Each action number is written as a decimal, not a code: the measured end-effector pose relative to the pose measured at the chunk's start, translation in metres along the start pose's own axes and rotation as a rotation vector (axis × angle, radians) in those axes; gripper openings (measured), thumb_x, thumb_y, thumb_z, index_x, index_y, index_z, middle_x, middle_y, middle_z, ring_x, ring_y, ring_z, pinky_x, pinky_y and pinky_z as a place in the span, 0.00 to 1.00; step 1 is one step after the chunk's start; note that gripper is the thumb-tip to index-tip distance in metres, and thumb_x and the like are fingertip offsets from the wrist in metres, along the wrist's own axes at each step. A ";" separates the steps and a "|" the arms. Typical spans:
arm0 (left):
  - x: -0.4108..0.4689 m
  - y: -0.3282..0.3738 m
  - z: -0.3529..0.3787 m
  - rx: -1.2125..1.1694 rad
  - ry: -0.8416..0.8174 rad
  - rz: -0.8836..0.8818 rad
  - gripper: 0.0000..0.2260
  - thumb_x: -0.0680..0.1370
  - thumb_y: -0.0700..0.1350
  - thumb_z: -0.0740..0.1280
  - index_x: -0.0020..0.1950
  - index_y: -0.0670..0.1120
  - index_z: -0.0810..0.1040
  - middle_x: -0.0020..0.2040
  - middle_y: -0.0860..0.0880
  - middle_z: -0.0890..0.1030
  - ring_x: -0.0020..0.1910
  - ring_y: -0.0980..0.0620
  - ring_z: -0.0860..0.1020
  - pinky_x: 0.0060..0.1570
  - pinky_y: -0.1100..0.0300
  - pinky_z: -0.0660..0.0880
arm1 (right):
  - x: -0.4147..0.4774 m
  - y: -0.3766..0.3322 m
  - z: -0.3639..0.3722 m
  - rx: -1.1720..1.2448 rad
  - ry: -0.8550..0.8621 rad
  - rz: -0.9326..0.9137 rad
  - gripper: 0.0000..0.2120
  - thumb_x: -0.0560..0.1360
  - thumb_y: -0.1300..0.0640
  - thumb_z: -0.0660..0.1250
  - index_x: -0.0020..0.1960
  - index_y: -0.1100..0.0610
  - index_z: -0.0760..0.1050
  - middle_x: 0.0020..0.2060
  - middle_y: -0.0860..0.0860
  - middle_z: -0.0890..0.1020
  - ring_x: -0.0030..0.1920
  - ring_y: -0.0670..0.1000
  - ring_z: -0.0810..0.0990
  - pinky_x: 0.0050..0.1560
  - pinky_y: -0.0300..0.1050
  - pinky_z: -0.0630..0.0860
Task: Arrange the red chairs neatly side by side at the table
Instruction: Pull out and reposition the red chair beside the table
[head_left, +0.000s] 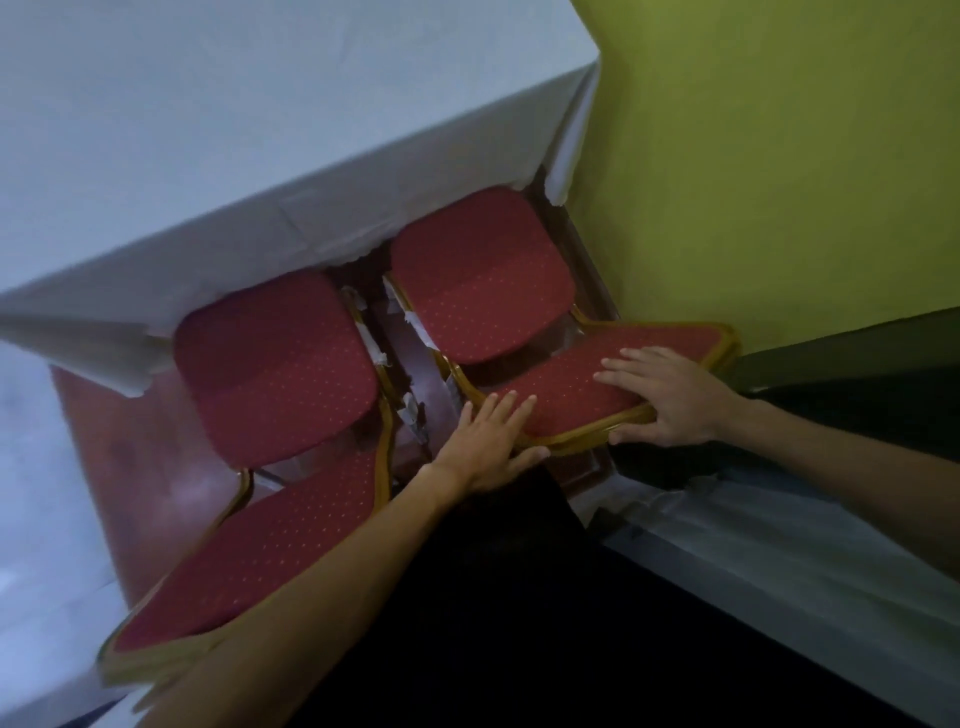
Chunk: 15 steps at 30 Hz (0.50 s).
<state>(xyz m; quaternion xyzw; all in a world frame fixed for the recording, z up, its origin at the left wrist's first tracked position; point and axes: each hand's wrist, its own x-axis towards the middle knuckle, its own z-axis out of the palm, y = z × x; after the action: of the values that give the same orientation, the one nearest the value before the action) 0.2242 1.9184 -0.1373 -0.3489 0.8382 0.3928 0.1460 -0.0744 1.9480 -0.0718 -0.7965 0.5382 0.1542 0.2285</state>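
Note:
Two red chairs with gold frames stand side by side, their seats tucked under the edge of a table draped in a white cloth (218, 156). The left chair (275, 364) has its backrest low in view beneath my left forearm. The right chair (478, 270) stands close to the wall. My left hand (488, 447) grips the near left corner of the right chair's backrest (571, 384), thumb under the gold rim. My right hand (665, 395) holds the same backrest top, fingers spread over the red padding, thumb below the rim.
A yellow-green wall (779, 182) runs along the right, right beside the right chair. A dark ledge or sill (857, 374) lies behind my right arm. The floor (119, 447) between the chairs and the table is reddish brown. More white cloth (36, 519) hangs at the left.

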 end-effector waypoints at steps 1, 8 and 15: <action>-0.016 -0.015 -0.003 0.015 0.016 -0.024 0.38 0.78 0.71 0.48 0.82 0.52 0.44 0.82 0.45 0.50 0.80 0.42 0.49 0.76 0.37 0.46 | 0.012 -0.020 0.001 0.025 0.033 -0.041 0.46 0.71 0.20 0.52 0.77 0.51 0.66 0.75 0.51 0.69 0.75 0.56 0.65 0.75 0.57 0.59; -0.142 -0.108 -0.013 0.052 0.073 -0.251 0.42 0.74 0.75 0.43 0.82 0.52 0.46 0.82 0.47 0.51 0.80 0.44 0.49 0.76 0.40 0.47 | 0.100 -0.170 0.005 0.193 0.222 -0.242 0.41 0.74 0.25 0.56 0.75 0.53 0.69 0.73 0.52 0.71 0.74 0.57 0.67 0.73 0.55 0.61; -0.249 -0.175 0.010 0.035 0.130 -0.380 0.39 0.77 0.72 0.47 0.82 0.51 0.49 0.81 0.47 0.54 0.80 0.45 0.52 0.77 0.41 0.48 | 0.143 -0.265 0.031 0.243 0.100 -0.261 0.42 0.74 0.23 0.54 0.78 0.48 0.62 0.77 0.50 0.65 0.78 0.55 0.60 0.76 0.56 0.56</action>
<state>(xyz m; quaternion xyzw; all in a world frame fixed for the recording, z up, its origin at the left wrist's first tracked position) 0.5236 1.9645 -0.1119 -0.5228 0.7717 0.3202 0.1689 0.2246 1.9353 -0.1156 -0.8328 0.4555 0.0171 0.3142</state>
